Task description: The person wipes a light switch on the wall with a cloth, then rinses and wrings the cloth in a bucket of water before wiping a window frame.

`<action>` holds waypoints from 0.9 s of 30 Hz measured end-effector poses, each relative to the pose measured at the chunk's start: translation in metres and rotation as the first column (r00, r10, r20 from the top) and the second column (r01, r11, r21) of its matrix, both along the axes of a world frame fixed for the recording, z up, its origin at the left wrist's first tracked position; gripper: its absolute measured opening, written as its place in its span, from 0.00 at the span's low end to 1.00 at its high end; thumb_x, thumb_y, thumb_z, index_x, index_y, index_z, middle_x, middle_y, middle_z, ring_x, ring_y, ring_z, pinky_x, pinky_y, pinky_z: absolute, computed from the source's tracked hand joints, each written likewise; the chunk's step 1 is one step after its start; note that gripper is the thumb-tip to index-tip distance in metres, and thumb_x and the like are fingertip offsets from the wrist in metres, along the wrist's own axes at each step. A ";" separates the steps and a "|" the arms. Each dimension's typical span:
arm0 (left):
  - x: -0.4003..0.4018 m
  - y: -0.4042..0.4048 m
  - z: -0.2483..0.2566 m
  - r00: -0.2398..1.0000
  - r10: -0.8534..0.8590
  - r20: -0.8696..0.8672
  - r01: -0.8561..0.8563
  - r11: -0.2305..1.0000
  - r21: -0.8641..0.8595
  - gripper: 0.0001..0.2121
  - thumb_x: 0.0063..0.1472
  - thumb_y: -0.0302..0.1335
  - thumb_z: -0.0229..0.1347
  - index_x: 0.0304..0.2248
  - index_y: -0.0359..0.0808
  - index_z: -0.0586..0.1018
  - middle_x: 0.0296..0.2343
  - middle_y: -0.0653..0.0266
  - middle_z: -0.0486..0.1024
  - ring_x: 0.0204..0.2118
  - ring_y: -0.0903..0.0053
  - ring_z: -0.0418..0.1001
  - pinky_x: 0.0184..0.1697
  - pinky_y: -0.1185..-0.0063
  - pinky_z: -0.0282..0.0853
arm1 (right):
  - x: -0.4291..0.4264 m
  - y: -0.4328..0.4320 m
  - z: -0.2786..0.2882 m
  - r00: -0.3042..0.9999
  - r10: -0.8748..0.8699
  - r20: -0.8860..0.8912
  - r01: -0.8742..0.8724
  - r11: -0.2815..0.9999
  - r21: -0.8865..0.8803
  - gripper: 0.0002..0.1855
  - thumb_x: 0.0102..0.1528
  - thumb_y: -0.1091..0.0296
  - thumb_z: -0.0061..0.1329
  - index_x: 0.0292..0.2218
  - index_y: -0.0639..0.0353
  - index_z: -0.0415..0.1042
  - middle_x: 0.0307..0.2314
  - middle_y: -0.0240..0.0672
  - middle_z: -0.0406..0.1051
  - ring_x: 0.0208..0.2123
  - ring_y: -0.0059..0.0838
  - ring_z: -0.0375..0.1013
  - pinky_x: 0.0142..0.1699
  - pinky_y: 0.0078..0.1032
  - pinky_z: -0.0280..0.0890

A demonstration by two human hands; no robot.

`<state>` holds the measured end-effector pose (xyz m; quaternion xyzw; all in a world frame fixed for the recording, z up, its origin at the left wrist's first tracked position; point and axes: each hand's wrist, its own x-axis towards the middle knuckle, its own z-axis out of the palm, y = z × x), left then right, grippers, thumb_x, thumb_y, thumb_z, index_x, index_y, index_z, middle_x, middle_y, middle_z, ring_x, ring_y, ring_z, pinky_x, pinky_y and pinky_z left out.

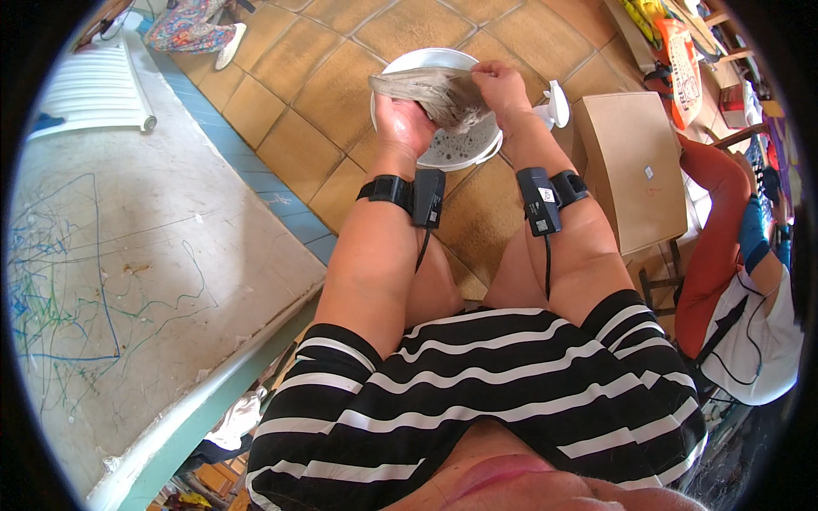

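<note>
A wet, greyish cloth [441, 89] is stretched between my hands above a white plastic bucket [427, 59]. My left hand [404, 124], palm up, holds the cloth's left part, which covers its fingers. With fingertips pinched together, my right hand [501, 88] grips the cloth's right edge. Dark, sudsy water [457, 148] shows in the bucket below. Just right of my right wrist is the white head of a spray bottle [557, 105]; its body is mostly hidden.
The bucket stands on a tiled floor [307, 124]. At right is a closed cardboard box [632, 166], with a seated person [719, 191] beyond it. A scribbled wall or board [160, 255] lies at left, near a white radiator [96, 89]. Another person's leg [192, 29] shows at upper left.
</note>
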<state>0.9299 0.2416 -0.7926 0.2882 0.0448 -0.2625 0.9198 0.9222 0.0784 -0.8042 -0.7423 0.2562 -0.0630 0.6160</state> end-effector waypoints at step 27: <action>0.011 0.000 -0.045 0.972 0.122 -0.199 -0.081 0.976 0.200 0.19 0.59 0.45 0.43 0.40 0.38 0.72 0.34 0.62 0.74 0.38 0.70 0.73 0.41 0.70 0.69 | -0.011 0.068 0.009 0.955 0.154 0.255 -0.258 0.855 0.449 0.14 0.54 0.62 0.42 0.34 0.65 0.69 0.26 0.33 0.70 0.29 0.22 0.68 0.37 0.22 0.64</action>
